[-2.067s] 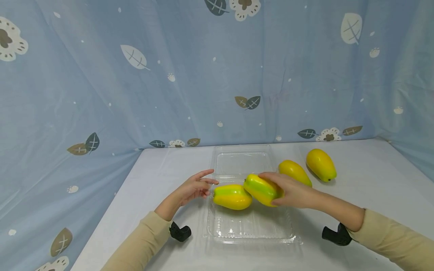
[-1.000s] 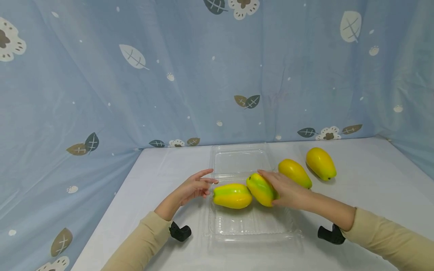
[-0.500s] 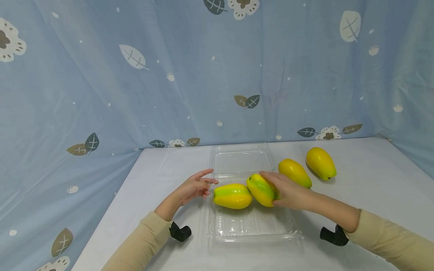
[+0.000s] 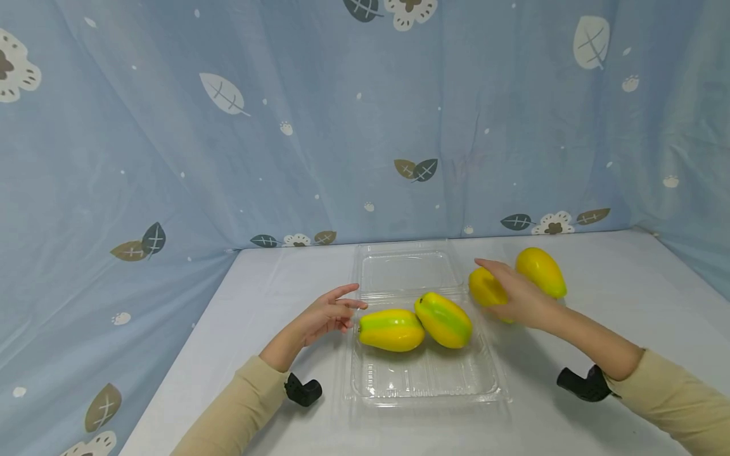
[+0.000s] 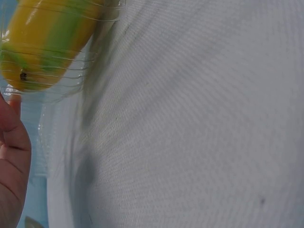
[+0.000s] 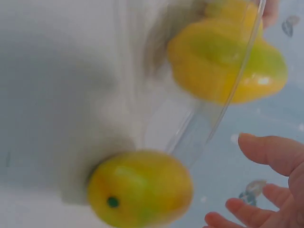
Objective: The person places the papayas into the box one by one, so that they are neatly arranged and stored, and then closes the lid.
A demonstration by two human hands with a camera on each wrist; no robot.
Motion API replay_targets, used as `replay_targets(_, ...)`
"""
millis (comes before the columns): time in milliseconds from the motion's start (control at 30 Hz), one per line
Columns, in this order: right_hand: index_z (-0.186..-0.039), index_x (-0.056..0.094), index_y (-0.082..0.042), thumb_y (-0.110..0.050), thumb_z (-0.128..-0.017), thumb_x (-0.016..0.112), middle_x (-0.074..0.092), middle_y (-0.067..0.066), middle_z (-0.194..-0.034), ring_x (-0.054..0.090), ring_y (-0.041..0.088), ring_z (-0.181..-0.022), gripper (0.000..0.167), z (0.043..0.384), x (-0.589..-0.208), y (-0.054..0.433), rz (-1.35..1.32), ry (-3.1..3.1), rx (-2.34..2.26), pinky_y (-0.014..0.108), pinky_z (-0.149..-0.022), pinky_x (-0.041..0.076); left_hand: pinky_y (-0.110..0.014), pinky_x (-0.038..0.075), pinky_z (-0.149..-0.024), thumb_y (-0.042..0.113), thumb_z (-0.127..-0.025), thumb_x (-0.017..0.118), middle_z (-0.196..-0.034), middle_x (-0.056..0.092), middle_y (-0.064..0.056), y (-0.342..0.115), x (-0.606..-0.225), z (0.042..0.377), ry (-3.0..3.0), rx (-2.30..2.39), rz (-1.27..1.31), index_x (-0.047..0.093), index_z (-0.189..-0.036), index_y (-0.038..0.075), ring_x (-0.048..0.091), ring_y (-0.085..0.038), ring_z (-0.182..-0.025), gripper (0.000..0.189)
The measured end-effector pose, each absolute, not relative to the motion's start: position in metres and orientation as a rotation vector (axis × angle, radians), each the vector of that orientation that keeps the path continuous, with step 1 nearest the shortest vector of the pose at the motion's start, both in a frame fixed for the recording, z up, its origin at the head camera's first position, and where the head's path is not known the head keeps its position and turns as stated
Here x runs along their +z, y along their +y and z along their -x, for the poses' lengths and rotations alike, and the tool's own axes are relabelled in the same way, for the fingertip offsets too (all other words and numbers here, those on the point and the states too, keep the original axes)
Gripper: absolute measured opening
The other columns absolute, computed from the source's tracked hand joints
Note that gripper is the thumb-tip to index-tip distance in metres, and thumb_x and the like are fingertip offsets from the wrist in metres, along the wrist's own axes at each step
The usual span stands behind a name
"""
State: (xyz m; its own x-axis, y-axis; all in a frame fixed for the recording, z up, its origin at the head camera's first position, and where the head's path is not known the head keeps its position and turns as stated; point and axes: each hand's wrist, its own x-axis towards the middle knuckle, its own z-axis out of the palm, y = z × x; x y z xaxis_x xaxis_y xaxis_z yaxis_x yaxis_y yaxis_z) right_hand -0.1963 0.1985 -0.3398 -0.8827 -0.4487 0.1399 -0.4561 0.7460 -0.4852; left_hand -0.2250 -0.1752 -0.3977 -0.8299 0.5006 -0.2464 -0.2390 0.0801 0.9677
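Note:
Two yellow papayas with green streaks, a left papaya [image 4: 390, 330] and a right papaya [image 4: 445, 320], lie end to end in a clear plastic clamshell box [image 4: 430, 383]. My right hand [image 4: 523, 297] is over a third papaya [image 4: 483, 288] on the table, partly covering it. In the right wrist view, the fingers [image 6: 251, 213] and thumb are spread beside that papaya [image 6: 142, 187], with a gap between. My left hand [image 4: 327, 318] stays at the box's left edge, fingers loosely extended and holding nothing. The left wrist view shows it beside the boxed papaya [image 5: 52, 42].
A fourth papaya [image 4: 540, 272] lies at the back right, partly behind the right hand. The box's clear lid [image 4: 407, 271] is laid back toward the blue patterned curtain [image 4: 319, 126]. White cloth [image 4: 285, 278] covers the table. Each wrist carries a black mount [image 4: 303, 391].
My right hand set the second papaya down in the box, let go of it and moved right and back to the third papaya. My left hand has not moved.

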Motion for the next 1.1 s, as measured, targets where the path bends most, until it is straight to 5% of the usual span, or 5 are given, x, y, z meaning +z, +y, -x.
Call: replay_targets(1100,-0.136,0.016,0.015,-0.025,-0.075,0.072,0.025,0.04,-0.135,0.033,0.054,-0.117,0.092,0.214,-0.381,0.223,-0.369,-3.11,0.963,0.063,-0.092,0.031,-0.021,0.046,-0.061,0.004,-0.086,0.048,-0.116,0.057,-0.007,-0.174,-0.396,0.224,1.841,1.802,-0.241,0.02,-0.146,0.008,0.052,-0.011,-0.063,0.066)
